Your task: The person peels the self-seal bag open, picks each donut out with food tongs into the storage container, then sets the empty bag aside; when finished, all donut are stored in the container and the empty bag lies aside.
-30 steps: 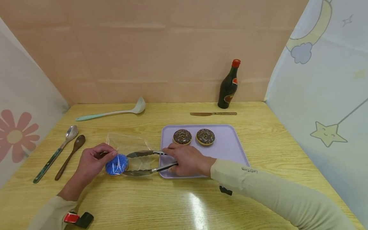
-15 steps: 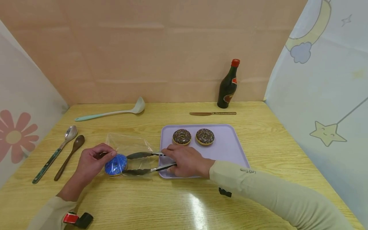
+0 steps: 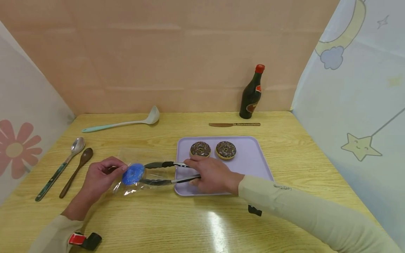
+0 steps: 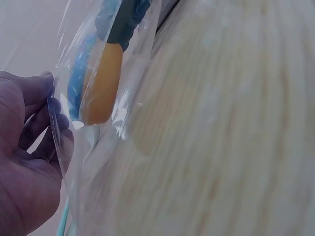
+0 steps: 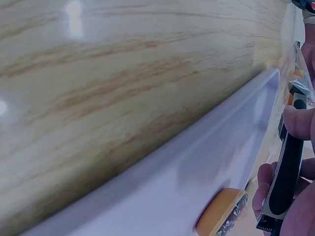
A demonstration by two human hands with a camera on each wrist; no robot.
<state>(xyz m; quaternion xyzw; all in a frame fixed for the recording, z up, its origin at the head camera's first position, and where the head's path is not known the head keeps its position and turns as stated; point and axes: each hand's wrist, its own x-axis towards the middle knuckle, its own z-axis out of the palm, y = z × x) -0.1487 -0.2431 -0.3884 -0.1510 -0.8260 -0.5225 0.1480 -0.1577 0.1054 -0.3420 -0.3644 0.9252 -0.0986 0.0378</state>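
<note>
My left hand (image 3: 102,175) pinches the edge of a clear plastic bag (image 3: 148,154) between thumb and fingers. Inside the bag is a blue-iced doughnut (image 3: 133,174), its orange-tan base showing in the left wrist view. From the right, my right hand (image 3: 216,175) grips metal tongs (image 3: 186,178) with black tips that reach into the bag at the doughnut's right side. In the right wrist view, thumb and fingers wrap the black handle (image 5: 288,167) of the tongs. Just beyond that hand, two chocolate doughnuts with sprinkles (image 3: 226,150) sit on a lilac tray (image 3: 253,165).
To the left lie a metal spoon with a green handle (image 3: 60,172) and a brown wooden spoon (image 3: 83,160). A ladle (image 3: 126,123) and a table knife (image 3: 234,124) lie farther back. Behind the tray stands a dark bottle with a red cap (image 3: 250,96).
My right hand has shifted slightly right with the tongs, and the blue doughnut has moved right and up within the bag. The bag has changed shape; my left hand stays almost in place.
</note>
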